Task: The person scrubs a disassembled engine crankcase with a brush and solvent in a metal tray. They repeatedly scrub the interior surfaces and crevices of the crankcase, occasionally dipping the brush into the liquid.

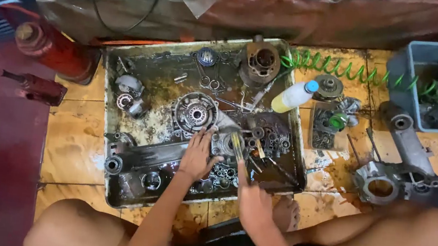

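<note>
My left hand (pixel 197 158) rests with fingers spread on a grey metal engine part (pixel 223 141) lying in a shallow, oily metal tray (pixel 109 99). My right hand (pixel 253 201) grips a screwdriver with a yellow and black handle (pixel 237 143) whose tip points into that same part. A round engine casing with a bearing (pixel 195 112) lies just above my left hand. Gears, nuts and several small greasy parts (pixel 269 137) crowd the tray's right half.
A cylinder block (pixel 260 62) sits at the tray's top right. A plastic bottle with a blue cap (pixel 293 96) leans on the tray's rim. A crankcase and arm (pixel 406 172) lie on the tiled floor at right, below a blue bin (pixel 401 67). A red jack (pixel 51 49) stands at left.
</note>
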